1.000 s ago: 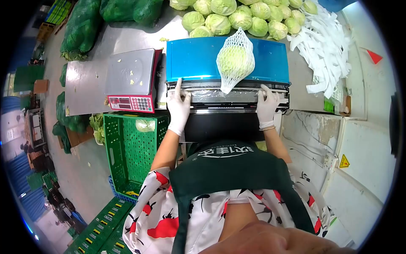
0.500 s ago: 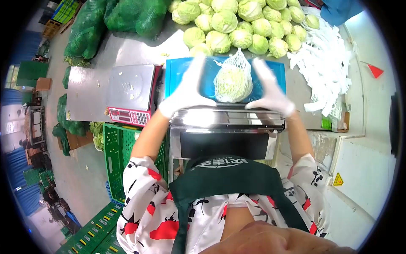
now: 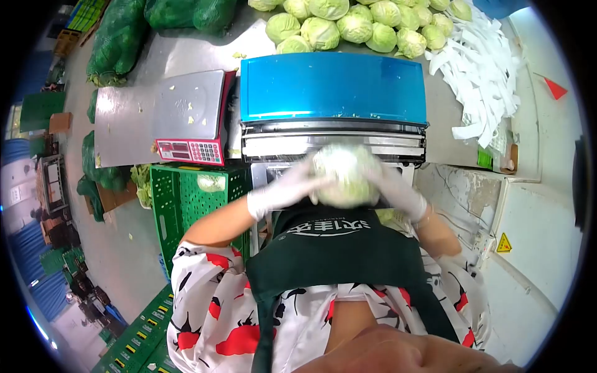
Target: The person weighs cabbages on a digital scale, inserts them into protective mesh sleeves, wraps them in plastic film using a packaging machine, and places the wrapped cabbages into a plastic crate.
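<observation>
A pale green cabbage (image 3: 344, 177) is held up in front of my apron, over the near edge of a blue-topped machine (image 3: 333, 87). My left hand (image 3: 291, 186), in a white glove, grips its left side. My right hand (image 3: 397, 191), gloved as well, grips it from the right. Motion smears the cabbage and the fingers, so whether the white net is still around it cannot be made out. The machine's steel front bars (image 3: 336, 144) lie just beyond the cabbage.
A red-and-grey scale (image 3: 188, 105) stands left of the machine. Loose cabbages (image 3: 320, 32) are piled behind it, white foam nets (image 3: 476, 81) at right. Green net sacks (image 3: 118, 40) lie back left. A green crate (image 3: 163, 221) stands below the scale.
My hands were apart around the netted cabbage on the blue top. Now they have closed on it and brought it toward my body, off the machine's top.
</observation>
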Available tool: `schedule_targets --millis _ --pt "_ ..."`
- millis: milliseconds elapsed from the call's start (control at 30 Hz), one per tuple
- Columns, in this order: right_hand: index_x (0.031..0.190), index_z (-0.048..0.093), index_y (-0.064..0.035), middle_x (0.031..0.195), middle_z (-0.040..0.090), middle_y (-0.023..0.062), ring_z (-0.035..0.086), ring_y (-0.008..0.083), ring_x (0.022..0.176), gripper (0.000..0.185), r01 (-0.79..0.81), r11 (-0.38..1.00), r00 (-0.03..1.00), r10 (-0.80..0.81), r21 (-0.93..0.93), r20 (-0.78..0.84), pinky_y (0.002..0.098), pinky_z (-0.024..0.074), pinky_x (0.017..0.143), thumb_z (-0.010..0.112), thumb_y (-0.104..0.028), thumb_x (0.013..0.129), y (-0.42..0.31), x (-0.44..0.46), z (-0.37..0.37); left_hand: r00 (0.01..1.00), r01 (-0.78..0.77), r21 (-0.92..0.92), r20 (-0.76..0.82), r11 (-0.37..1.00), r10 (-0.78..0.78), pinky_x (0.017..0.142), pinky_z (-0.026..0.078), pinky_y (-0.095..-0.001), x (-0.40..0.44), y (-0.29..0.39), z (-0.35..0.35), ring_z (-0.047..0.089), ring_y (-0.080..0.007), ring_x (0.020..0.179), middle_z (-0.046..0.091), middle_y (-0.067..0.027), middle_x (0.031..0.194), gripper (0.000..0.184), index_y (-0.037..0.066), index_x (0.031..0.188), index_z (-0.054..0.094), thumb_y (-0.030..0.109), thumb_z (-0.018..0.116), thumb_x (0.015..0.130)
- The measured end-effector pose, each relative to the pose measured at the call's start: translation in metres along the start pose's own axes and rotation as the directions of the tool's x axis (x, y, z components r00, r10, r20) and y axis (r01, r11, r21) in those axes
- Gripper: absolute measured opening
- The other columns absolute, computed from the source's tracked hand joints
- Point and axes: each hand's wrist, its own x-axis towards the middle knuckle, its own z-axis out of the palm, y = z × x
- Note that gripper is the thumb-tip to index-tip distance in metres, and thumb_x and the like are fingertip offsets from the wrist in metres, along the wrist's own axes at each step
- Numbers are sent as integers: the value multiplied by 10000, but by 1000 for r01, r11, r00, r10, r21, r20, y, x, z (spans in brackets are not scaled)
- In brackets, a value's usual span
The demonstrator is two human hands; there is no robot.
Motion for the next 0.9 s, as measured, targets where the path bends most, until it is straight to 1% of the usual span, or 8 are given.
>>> schedule_targets --millis 33,267,433,533,567,600,700,900 --pt "1408 455 44 1274 611 102 581 153 1116 644 -84 996 996 85 -43 8 309 461 986 603 -410 975 13 -18 8 992 -121 134 -29 984 126 673 569 -276 -2 -39 9 648 -178 992 610 -160 1238 727 -26 1433 379 424 649 929" --pt "1364 524 11 1288 605 106 595 144 1142 622 -510 796 860 473 328 190 283 485 956 534 -488 994 81 13 9 943 331 -341 96 880 -317 781 556 -328 10 -116 11 683 -211 939 663 -163 1157 724 -63 1323 518 575 476 983" --pt "1278 597 4 1225 639 103 610 157 1124 477 -463 817 880 378 343 287 305 494 957 581 -379 993 102 -7 -11 987 105 -502 -52 858 -151 863 535 -337 -26 -126 24 661 -210 1021 662 -151 1186 584 -9 1344 525 413 632 955" --pt "1176 655 9 1170 664 121 632 161 1080 338 -45 871 993 -13 -489 -114 320 519 907 599 -269 992 114 -47 -6 860 -128 378 -418 917 292 883 532 -335 -46 -151 36 667 -238 1023 679 -139 1146 474 50 1337 549 207 696 914" --pt "1061 676 33 1018 702 126 668 148 934 251 258 587 884 -463 -767 -57 309 537 825 589 -191 993 146 -50 -12 793 -107 735 -342 669 503 927 511 -347 -47 -174 28 661 -294 1008 681 -157 1068 442 69 1325 543 96 651 898" --pt "1047 672 33 969 704 115 667 143 886 242 205 759 899 -396 -618 -187 298 535 799 578 -184 998 147 -53 -10 691 -96 968 -103 232 715 841 539 -381 -50 -161 20 662 -345 956 684 -170 1013 362 49 1275 563 47 594 914" --pt "919 649 9 725 672 49 613 94 675 248 30 993 861 -82 -111 -503 236 497 670 523 -177 1025 126 -49 13 770 -42 593 -493 804 404 791 547 -339 -59 -149 24 701 -282 873 699 -153 993 241 63 1212 599 80 538 980" --pt "750 592 -58 567 531 -10 467 79 472 376 -320 878 773 460 357 -437 234 370 461 556 -344 993 184 -67 -9 911 45 41 -411 998 -24 788 515 -320 -55 -218 34 621 -162 785 688 -133 882 238 17 1087 648 200 511 1021"
